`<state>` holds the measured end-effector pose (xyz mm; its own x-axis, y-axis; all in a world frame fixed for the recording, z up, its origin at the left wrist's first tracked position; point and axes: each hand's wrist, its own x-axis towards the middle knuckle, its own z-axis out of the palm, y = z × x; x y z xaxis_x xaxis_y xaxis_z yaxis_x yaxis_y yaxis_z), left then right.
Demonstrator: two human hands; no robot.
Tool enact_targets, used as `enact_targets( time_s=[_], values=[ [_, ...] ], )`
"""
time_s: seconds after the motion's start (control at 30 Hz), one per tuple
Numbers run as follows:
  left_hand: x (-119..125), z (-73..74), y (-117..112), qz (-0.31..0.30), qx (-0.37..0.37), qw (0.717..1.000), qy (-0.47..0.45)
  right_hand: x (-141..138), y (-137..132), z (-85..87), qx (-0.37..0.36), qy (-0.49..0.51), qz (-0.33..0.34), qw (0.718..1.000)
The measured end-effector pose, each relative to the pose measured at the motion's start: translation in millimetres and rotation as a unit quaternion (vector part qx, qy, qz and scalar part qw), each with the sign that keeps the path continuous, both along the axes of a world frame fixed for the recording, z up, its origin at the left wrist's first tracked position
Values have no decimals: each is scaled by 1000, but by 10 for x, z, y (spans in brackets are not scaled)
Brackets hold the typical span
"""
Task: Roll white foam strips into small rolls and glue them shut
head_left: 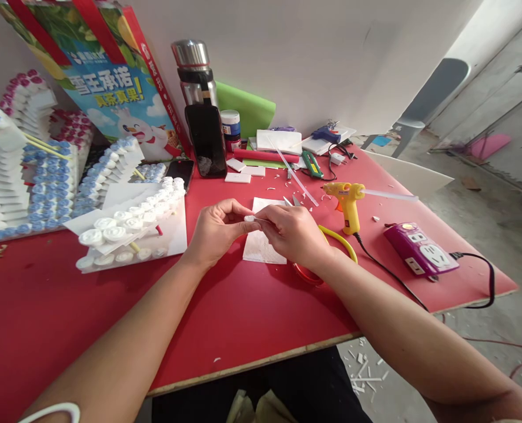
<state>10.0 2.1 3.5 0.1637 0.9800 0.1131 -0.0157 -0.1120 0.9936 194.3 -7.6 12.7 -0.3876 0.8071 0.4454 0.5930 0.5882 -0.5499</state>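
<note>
Between the fingertips of my left hand (221, 226) is a small white rolled rosette (249, 218). My right hand (293, 230) meets it from the other side, its thumb and fingers pinched at the rosette's edge; fine detail there is hidden. Below both hands lies a white sheet of paper (261, 251) on the red table. Scissors (341, 239) with yellow and red handles lie partly under my right hand and wrist. To the left of my left hand, several finished white rosettes (115, 233) stand in rows on a white board (179, 226).
A yellow glue gun (348, 202) with a clear stick stands right, its cord leading past a purple power strip (422, 249). Behind are a phone (206, 141), steel flask (191, 54), green cutter (313, 164) and printed bag (111, 82). Blue-and-white rosette pieces (52, 182) fill the left.
</note>
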Motion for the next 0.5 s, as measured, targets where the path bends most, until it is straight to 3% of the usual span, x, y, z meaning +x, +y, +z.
enact_targets(
  time_s=[0.07,0.13,0.27,0.3,0.37,0.5],
  values=[
    [-9,-6,8,-4,11,1000,-4,-5,2,40,-77,56,10,995],
    [-23,9,10,-8,38,999,4,8,23,91,-218,164,32,962],
    [-44,45,7,-10,91,995,35,72,118,135,-489,357,72,792],
    [-49,47,9,-8,100,994,41,87,137,130,-524,374,82,761],
    [-57,44,14,0,118,992,52,105,158,109,-557,389,106,726],
    [-66,43,17,-4,126,990,57,110,147,78,-550,403,141,718]
  ],
)
